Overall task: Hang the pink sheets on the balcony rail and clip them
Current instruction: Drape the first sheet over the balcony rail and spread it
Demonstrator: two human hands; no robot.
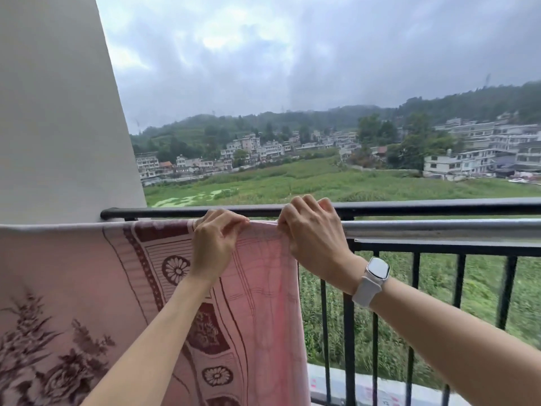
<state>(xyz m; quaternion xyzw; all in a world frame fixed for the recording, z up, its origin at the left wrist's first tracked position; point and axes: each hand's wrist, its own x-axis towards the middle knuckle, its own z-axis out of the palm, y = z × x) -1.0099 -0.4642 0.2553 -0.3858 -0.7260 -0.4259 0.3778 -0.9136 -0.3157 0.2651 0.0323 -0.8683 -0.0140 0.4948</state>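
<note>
In the foreground, two bare forearms reach up and forward; the right wrist carries a white smartwatch on a pale band [373, 278]. The left hand [215, 241] is knuckles-up, fingers curled, pinching the top fold of the pink sheet with dark maroon floral border [117, 282]. The right hand [311, 230], fingers likewise curled, grips the sheet's right upper corner. The sheet hangs draped over the grey metal rail [439, 228]. Just beyond runs a black tubular balcony rail [424, 206] above vertical bars; fields, houses and hills lie far off.
</note>
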